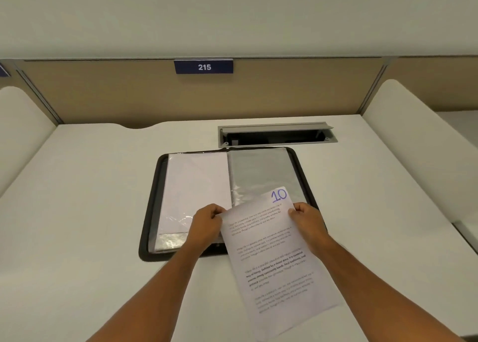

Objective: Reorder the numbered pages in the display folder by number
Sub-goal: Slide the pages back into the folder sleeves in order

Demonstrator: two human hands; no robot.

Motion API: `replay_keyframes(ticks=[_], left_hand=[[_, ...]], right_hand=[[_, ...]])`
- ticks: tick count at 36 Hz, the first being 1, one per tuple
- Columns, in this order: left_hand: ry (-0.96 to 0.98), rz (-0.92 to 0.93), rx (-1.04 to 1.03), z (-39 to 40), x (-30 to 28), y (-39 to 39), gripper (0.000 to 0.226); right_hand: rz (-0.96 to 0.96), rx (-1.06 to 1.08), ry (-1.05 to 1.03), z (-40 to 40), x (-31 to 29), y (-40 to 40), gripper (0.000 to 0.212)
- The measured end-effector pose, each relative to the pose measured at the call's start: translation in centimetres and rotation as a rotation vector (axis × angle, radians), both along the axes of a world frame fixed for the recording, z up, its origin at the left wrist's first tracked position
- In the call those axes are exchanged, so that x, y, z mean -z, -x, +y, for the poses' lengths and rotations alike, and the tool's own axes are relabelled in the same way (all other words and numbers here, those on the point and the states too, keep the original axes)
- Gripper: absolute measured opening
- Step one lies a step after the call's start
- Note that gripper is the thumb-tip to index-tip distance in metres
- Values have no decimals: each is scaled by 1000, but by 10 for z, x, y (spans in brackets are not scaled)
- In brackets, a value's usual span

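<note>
Over the near edge of the bench: white printed sheet marked with a purple handwritten 10, tilted, its top overlapping the near right corner of the open black display folder, its lower end hanging towards the person.
Left hand: fingers curled and pinching the sheet's upper left edge.
Right hand: fingers curled round the upper right edge, just under the number.
Folder: flat at the middle of the bench; left pocket holds a blank-looking white page, right clear plastic sleeve looks empty.
Risk, skew: the sheet is angled to the sleeve, so I'd expect a corner to catch on the opening and crumple.
Risk, sag: held only at the top, the long lower part could fold or drag on the bench edge.
Risk, order: no other page number shows, so I can't judge whether this pocket suits 10.
Bench: plain white, with an open grey cable tray at the far edge, just behind the folder.
Room: beige partition with a blue plate reading 215; white curved side dividers; pale wall above.
</note>
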State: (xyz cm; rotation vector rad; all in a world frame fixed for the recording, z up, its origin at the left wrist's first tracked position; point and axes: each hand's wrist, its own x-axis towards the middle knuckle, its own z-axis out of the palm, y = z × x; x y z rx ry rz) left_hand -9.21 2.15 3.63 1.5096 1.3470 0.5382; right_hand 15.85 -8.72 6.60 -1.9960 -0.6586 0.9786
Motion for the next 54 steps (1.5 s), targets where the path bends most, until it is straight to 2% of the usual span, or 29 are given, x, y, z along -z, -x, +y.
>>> replay_keyframes(ticks=[6,14,19,26,34,38,42,48,54], left_hand=[[-233,245,213,-17,8,-23,39],[-416,306,413,-24,18,-58,18],[-398,353,481,-26,20,-76,9],[-407,370,495,-24,25,-81,22],[-337,316,482,-19,26,-83,8],[-273,255,453,-13,28,-82,8],[-224,213,440,-8,28,-81,11],[-210,197,456,-6,30,-81,16],[-243,189,490,-9,28,-80,18]], right_hand=[[-64,-4,-17,-37,5,-30,17],[-132,2,-11,-76,13,-58,18],[-145,-1,-4,-89,11,-63,19],[-116,-54,-18,-102,10,-55,18],[-136,-83,2,-100,15,-36,12],[-169,-88,27,-96,15,-25,5],[-241,-121,77,-90,15,-14,10],[-301,-158,128,-80,17,-1,11],[-321,-86,150,-66,16,6,8]])
